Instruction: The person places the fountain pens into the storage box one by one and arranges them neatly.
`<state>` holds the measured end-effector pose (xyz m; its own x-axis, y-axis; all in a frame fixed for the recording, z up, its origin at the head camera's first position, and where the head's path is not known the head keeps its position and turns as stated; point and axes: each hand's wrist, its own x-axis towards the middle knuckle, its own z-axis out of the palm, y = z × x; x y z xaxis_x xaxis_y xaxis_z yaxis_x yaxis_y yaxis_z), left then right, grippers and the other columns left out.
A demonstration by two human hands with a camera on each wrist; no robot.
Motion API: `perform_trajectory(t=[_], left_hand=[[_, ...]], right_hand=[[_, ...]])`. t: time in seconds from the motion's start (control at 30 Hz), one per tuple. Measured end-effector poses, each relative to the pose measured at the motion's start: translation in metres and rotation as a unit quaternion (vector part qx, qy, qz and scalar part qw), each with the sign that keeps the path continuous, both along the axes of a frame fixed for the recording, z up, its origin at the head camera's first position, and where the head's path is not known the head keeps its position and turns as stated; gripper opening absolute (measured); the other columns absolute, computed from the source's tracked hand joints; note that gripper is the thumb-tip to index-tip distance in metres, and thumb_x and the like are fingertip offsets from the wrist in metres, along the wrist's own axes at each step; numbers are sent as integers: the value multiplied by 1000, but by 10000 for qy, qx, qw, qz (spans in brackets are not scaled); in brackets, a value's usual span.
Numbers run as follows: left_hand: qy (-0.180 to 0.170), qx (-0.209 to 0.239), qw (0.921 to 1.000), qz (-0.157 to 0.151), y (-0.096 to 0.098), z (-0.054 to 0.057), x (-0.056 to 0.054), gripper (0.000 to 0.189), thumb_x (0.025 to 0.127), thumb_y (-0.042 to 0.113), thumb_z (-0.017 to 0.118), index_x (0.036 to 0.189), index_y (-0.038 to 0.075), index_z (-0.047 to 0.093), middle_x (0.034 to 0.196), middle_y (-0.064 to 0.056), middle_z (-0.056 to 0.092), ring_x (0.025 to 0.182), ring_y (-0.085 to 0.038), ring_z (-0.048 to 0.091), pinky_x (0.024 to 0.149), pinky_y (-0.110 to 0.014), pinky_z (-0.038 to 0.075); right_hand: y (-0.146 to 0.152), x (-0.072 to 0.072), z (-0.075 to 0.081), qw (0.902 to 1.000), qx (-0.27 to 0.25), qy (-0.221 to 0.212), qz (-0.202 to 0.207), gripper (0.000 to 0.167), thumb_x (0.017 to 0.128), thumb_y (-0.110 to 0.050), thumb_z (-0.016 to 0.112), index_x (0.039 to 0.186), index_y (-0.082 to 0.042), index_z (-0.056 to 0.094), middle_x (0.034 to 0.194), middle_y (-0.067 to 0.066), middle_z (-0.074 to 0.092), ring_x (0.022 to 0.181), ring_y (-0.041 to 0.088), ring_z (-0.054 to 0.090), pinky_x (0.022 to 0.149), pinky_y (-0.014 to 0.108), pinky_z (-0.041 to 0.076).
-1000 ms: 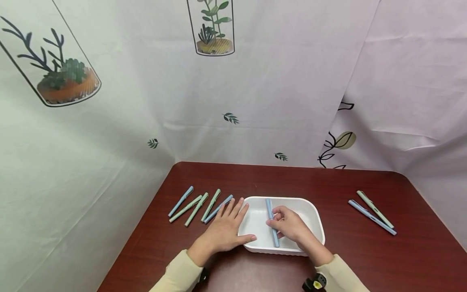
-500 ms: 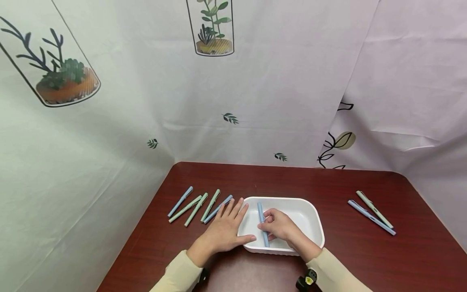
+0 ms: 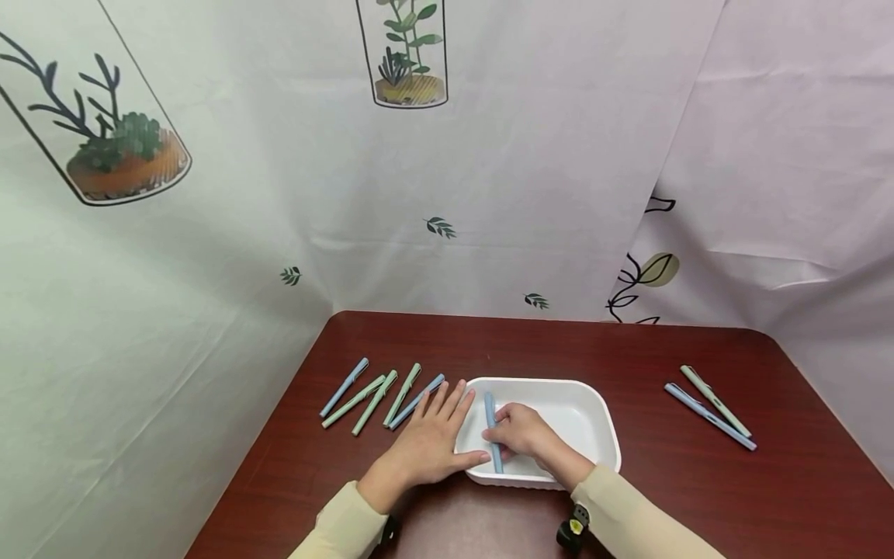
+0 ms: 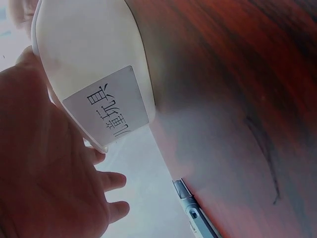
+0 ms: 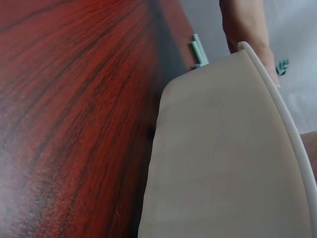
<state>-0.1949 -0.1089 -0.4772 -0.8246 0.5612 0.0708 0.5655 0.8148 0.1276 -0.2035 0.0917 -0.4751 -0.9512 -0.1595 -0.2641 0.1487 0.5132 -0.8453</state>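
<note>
The held blue pen point(image 3: 490, 411) is in the left part of the white tray point(image 3: 580, 415), pinched by the fingers of the right hand point(image 3: 525, 433). The left hand point(image 3: 427, 446), fingers spread apart, lies at the tray's left rim, partly covering the nearest blue pen point(image 3: 431, 387) on the bench point(image 3: 566, 345). Further left lie three green pens point(image 3: 375, 401) and an outer blue pen point(image 3: 344, 387). Well right of the tray, a lone green pen point(image 3: 712, 396) and a right-side blue pen point(image 3: 708, 416) converge.

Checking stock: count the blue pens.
4: held pen, in the right hand over the tray; leftmost pen; another pen beside the left hand; far-right pen. Others may be hidden.
</note>
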Motion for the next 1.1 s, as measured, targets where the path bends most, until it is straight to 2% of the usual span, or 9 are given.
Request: perform_trajectory(t=[0.2, 0.57, 0.73, 0.87, 0.97, 1.1], left_hand=[[-27, 72, 10000, -9, 0, 0, -1, 99, 91, 76, 48, 163, 12, 21, 169, -11, 18, 154, -39, 18, 120, -61, 19], [-29, 105, 9999, -67, 1, 0, -1, 101, 92, 76, 46, 162, 8, 20, 169, -13, 16, 154, -40, 17, 120, -63, 18], [31, 106, 9999, -86, 0, 1, -2, 101, 92, 74, 48, 161, 5, 22, 168, -15, 19, 153, -41, 20, 119, -63, 20], [2, 61, 10000, -48, 0, 1, -2, 102, 92, 75, 48, 161, 5, 22, 168, -14, 18, 153, -40, 20, 119, -62, 20], [23, 0, 10000, -23, 1, 1, -2, 102, 92, 76, 47, 162, 6, 21, 168, -13, 18, 153, -39, 20, 120, -62, 20], [48, -48, 10000, 2, 0, -1, -1, 103, 91, 77, 46, 162, 6, 21, 168, -13, 19, 153, -39, 20, 120, -61, 21]], right_hand=[[-6, -3, 1, 9994, 315, 7, 118, 28, 85, -11, 78, 101, 6, 64, 75, 8, 65, 53, 12, 66, 54, 26, 53], [-11, -7, 1, 9932, 1088, 267, 328, 22, 85, -17, 80, 78, -6, 62, 51, 1, 63, 46, 9, 63, 51, 22, 44], [-11, -7, 2, 9915, 1177, 361, 426, 25, 87, -18, 78, 72, -9, 60, 48, 0, 62, 44, 11, 64, 48, 22, 46], [-11, -5, 2, 9916, 1117, 356, 540, 22, 89, -18, 75, 76, -7, 61, 49, 3, 63, 43, 13, 65, 46, 24, 50], [-11, -3, 1, 9918, 1064, 306, 631, 20, 91, -16, 73, 89, 0, 63, 49, 3, 64, 42, 13, 64, 45, 26, 52], [-11, -2, -1, 9920, 1010, 228, 726, 28, 93, -15, 71, 106, 8, 59, 51, 2, 64, 41, 12, 63, 44, 26, 53]])
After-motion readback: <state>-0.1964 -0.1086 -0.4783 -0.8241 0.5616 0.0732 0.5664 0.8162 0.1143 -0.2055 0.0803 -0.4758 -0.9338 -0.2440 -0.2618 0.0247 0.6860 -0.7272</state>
